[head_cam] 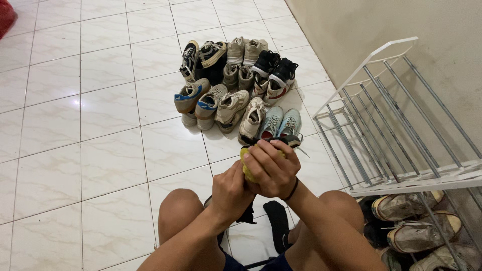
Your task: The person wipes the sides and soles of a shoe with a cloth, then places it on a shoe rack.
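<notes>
Both hands, the right hand (271,168) and the left hand (230,193), are clamped together on a yellow cloth (247,168), seemingly wringing or rubbing it, with the pile of shoes (236,90) on the floor just beyond them.

White tiled floor (100,150), glossy under overhead light; beige wall (401,25); white metal shoe rack (396,115) at right.

Ahead of you: a cluster of paired sneakers (236,90) on the white tiled floor (90,130). At your right, a white wire shoe rack (396,125) against the beige wall (391,35), worn canvas shoes (416,226) beneath it.
</notes>
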